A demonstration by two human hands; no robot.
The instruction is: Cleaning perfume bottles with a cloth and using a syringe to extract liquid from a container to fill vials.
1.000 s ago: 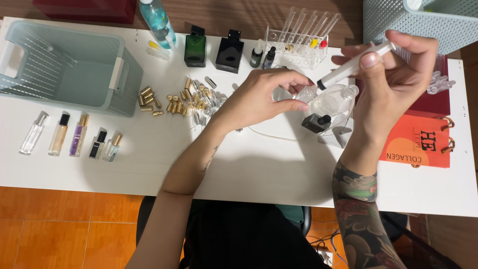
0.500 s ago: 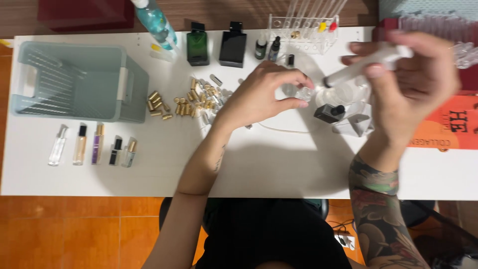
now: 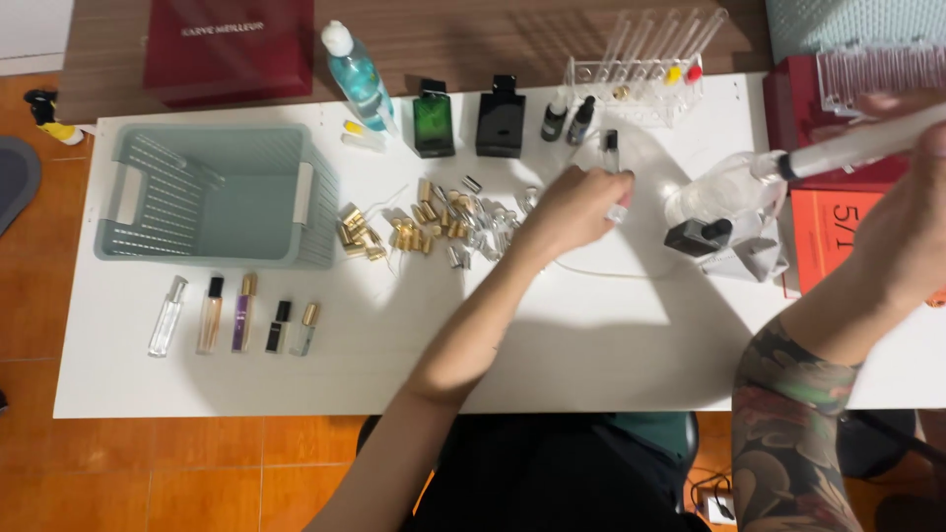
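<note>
Near left of bench (image 3: 296, 384): five slim vials (image 3: 236, 315) in a row. Mid: left hand (image 3: 576, 209) curled, pinching a small clear vial (image 3: 618, 211) beside scattered caps (image 3: 424, 222). Right hand (image 3: 912, 222) closed round a syringe (image 3: 852, 150), long axis running left, tip toward the vial, well apart. Far: basket (image 3: 212, 197), bottles (image 3: 468, 118), tube rack (image 3: 641, 69).

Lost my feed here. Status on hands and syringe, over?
Left hand closed on a small clear vial at the table. Right hand holds the syringe raised, tip by the clear bottle. Nothing between them.
</note>
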